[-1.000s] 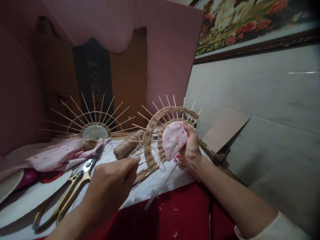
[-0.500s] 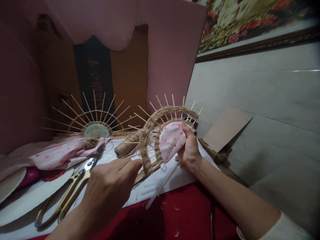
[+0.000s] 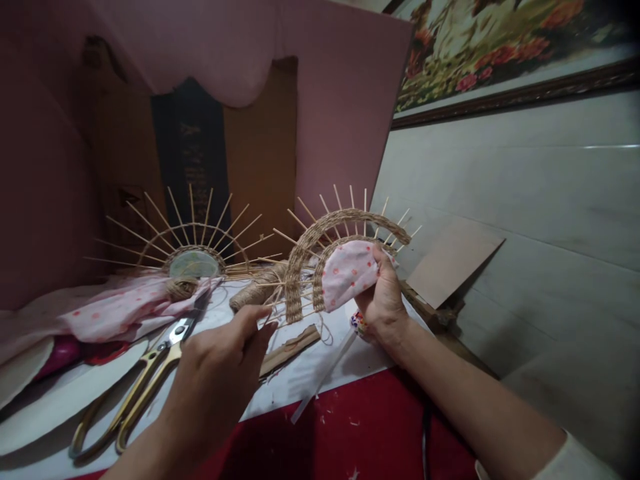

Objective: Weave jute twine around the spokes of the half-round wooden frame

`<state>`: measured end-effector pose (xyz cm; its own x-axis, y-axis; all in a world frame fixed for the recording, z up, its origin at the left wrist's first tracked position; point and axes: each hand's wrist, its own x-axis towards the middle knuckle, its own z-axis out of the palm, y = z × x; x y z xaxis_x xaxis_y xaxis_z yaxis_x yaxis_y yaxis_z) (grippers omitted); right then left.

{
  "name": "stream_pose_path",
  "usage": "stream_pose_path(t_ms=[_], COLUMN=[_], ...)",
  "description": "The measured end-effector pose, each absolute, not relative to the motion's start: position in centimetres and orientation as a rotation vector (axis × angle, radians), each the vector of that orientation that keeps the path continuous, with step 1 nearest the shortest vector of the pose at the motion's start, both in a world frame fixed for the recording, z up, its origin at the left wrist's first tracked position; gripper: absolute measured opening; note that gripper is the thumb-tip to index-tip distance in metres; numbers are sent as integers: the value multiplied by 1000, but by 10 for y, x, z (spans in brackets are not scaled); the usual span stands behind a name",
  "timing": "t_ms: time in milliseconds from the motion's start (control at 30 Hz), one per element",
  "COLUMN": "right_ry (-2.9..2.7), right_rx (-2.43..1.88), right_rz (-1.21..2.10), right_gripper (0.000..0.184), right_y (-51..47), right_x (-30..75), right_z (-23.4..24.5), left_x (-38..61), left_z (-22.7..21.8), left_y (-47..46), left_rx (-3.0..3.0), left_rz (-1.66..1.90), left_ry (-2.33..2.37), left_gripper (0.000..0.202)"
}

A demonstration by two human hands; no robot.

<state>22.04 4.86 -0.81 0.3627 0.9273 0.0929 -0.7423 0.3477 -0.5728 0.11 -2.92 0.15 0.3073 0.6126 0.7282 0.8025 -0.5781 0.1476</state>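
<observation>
My right hand [image 3: 383, 300] grips a half-round craft piece [image 3: 345, 230]: a pink spotted fabric centre [image 3: 347, 270], jute bands woven through radiating wooden sticks. It is held upright above the white table top [image 3: 300, 377]. My left hand [image 3: 225, 367] is closed in a pinch at the piece's lower left end, on what looks like a jute strand, too thin to be sure. A second similar piece [image 3: 193, 250] with long sticks and a round pale centre stands further left at the back.
Gold-handled scissors [image 3: 145, 377] lie left of my left hand. A jute twine spool [image 3: 255, 293] lies behind. Pink spotted cloth [image 3: 125, 310] is heaped at left. A cardboard strip [image 3: 290, 350] and a white stick [image 3: 323, 377] lie below the piece. A tiled wall and a leaning board [image 3: 450, 260] stand on the right.
My right hand has lifted the woven piece up and slightly right, off the cardboard strip. My left hand pulled back a little from its lower end.
</observation>
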Motion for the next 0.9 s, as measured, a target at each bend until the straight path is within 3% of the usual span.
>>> stream_pose_path(t_ms=[300,533,900], right_ry=[-504,-494,-458], right_rx=[-449,-513,-498], right_rz=[1111,1156,1420], right_gripper=[16,24,21], right_y=[53,56,40], right_x=[226,230,217], right_z=[-12,-14,-5], left_x=[-3,-13,3], left_z=[3,8,10], left_y=[-27,-27,-31], left_rx=[-2431,-2737,-2965], left_rz=[-1142,-1207,-1762], left_ry=[-1291,-1339,-1347], left_gripper=[21,31,22])
